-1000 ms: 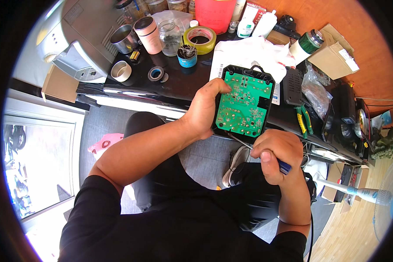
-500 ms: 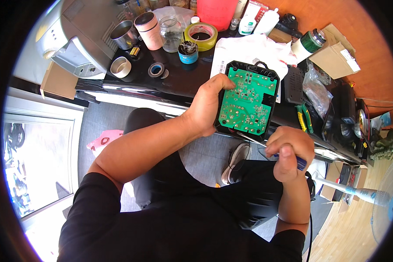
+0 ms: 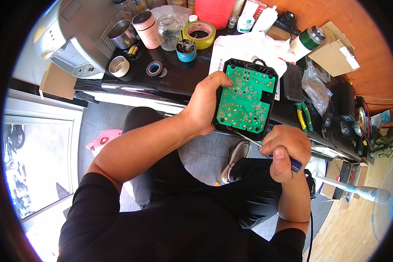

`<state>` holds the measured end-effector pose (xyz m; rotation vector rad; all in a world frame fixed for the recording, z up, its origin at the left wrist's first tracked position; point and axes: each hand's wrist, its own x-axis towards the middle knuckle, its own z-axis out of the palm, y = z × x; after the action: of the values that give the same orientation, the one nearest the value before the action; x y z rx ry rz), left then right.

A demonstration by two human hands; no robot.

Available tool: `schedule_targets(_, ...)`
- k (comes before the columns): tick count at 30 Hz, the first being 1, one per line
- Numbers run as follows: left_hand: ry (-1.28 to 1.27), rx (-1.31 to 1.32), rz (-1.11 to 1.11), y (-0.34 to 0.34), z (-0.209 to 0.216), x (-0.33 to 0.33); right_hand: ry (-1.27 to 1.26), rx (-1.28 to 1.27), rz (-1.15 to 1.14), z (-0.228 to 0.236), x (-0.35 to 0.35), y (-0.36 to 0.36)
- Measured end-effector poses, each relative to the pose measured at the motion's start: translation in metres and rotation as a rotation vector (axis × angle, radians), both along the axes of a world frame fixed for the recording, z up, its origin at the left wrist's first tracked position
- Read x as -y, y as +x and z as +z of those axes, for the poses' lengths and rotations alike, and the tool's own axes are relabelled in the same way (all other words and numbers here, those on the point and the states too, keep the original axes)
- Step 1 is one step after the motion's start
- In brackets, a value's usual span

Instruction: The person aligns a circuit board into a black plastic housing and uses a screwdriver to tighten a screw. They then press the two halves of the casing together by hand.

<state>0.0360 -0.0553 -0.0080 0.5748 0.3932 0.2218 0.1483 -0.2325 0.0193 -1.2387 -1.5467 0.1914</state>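
Observation:
My left hand (image 3: 207,102) grips the left side of a black plastic casing (image 3: 269,110) that holds a green circuit board (image 3: 245,99), solder side up, over the edge of a black desk (image 3: 174,78). My right hand (image 3: 284,151) is closed around the blue handle of a screwdriver (image 3: 295,164). Its thin metal shaft (image 3: 245,137) runs up to the lower left corner of the board. The tip touches the casing there.
The desk carries a yellow tape roll (image 3: 199,34), smaller tape rolls (image 3: 154,68), a glass jar (image 3: 168,29), a pink cup (image 3: 146,23), a metal mug (image 3: 121,34), white cloth (image 3: 253,46), green-handled pliers (image 3: 304,115), a cardboard box (image 3: 335,54) and a grey appliance (image 3: 74,37). A fan stand (image 3: 351,188) stands at lower right.
The board and my left hand have shifted slightly. My right hand has moved a little right and down with the screwdriver, its shaft still at the board's lower corner.

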Motion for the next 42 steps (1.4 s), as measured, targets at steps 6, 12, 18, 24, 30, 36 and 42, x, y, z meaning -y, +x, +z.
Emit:
schedule_targets(6, 0.073, -0.080, 0.073, -0.001, 0.007, 0.005, 0.010, 0.002, 0.006, 0.000, 0.002, -0.001)
schedule_targets(12, 0.020, -0.054, 0.044, -0.002, 0.002, 0.002, -0.007, 0.026, 0.011, 0.000, -0.001, -0.002)
schedule_targets(18, 0.024, -0.046, 0.042, -0.001, 0.002, 0.002, -0.013, 0.039, 0.021, -0.002, -0.003, -0.004)
schedule_targets(24, 0.020, -0.038, 0.032, 0.000, 0.000, 0.004, -0.098, 0.025, -0.010, -0.003, -0.007, -0.010)
schedule_targets(30, 0.036, -0.059, 0.012, 0.001, 0.002, 0.006, -0.049, -0.067, -0.010, 0.000, 0.002, -0.008)
schedule_targets(36, 0.009, -0.064, 0.016, 0.002, 0.001, 0.002, -0.024, -0.135, -0.052, -0.003, 0.004, -0.001)
schedule_targets(42, -0.014, -0.088, 0.023, 0.008, -0.005, 0.002, -0.109, -0.204, -0.085, -0.003, 0.002, -0.004)
